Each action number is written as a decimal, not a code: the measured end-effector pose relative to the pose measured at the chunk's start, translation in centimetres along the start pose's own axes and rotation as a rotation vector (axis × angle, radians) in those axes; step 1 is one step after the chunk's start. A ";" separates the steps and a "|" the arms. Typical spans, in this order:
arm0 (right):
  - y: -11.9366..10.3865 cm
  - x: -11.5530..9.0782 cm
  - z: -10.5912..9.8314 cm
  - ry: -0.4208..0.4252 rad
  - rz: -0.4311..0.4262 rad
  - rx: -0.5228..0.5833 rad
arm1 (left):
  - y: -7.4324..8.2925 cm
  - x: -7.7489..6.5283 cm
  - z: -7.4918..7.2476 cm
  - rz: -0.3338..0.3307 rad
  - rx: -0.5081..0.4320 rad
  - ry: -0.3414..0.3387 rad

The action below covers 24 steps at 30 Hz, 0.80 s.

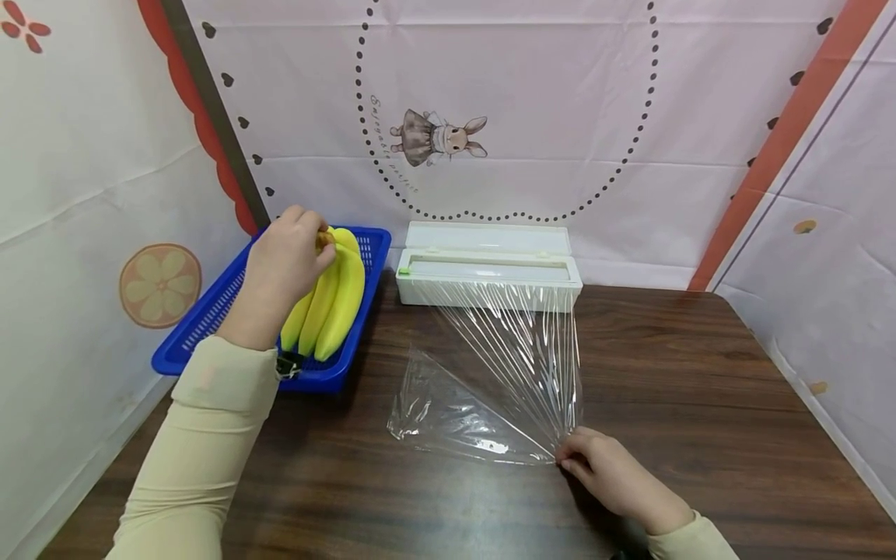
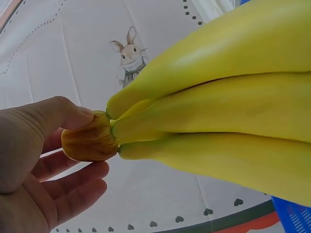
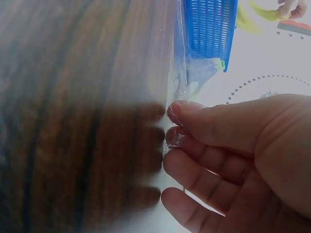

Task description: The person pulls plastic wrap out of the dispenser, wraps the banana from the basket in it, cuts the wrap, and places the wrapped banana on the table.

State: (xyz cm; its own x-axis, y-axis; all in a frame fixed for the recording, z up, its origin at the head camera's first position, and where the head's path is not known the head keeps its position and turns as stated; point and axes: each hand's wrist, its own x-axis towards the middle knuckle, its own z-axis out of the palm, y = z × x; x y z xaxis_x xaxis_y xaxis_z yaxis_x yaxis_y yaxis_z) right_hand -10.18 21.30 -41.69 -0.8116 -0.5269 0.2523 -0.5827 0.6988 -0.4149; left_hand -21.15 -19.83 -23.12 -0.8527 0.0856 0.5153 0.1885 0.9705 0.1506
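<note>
My left hand grips a bunch of yellow bananas by its brown stem, thumb on one side and fingers beneath. The bananas hang over the blue basket; whether their lower ends touch it cannot be told. At the front right, my right hand pinches the gathered edge of a sheet of clear plastic wrap close to the tabletop. The wrap runs in tight creases from the white wrap dispenser, whose lid stands open, while its left part spreads loosely over the table.
The dark wooden table meets a printed cloth backdrop behind the dispenser. More cloth rises along the left and right sides. A small green piece sits at the left end of the dispenser's rim.
</note>
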 end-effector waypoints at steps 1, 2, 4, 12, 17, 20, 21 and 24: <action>0.0 0.0 0.0 0.001 0.002 -0.001 | 0.1 0.0 0.0 0.001 0.001 0.004; 0.0 0.0 0.0 0.000 0.003 -0.001 | 0.3 0.1 0.0 0.003 0.001 0.009; 0.0 0.0 -0.1 0.000 0.004 0.000 | 0.5 0.1 0.0 0.006 0.000 0.016; 0.0 0.0 -0.1 -0.001 0.015 0.005 | 1.4 0.4 -0.2 0.031 0.014 0.031; 0.0 0.1 -0.1 0.004 0.017 0.002 | 1.9 0.4 -0.5 0.047 0.012 0.052; 0.0 0.1 -0.1 0.006 0.017 0.004 | 2.2 0.4 -0.7 0.055 0.013 0.059; 0.0 0.0 -0.1 0.005 0.017 0.006 | 2.3 0.4 -0.7 0.059 0.016 0.061; 0.1 0.0 0.0 0.007 0.014 0.007 | 2.7 0.3 -1.0 0.071 0.026 0.064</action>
State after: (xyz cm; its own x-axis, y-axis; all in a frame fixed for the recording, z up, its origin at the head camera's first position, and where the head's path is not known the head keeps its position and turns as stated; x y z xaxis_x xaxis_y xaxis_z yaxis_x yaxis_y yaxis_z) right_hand -10.21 21.33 -41.72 -0.8202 -0.5135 0.2522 -0.5706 0.7029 -0.4248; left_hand -20.46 -17.43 -21.74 -0.8049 0.1402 0.5765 0.2338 0.9680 0.0909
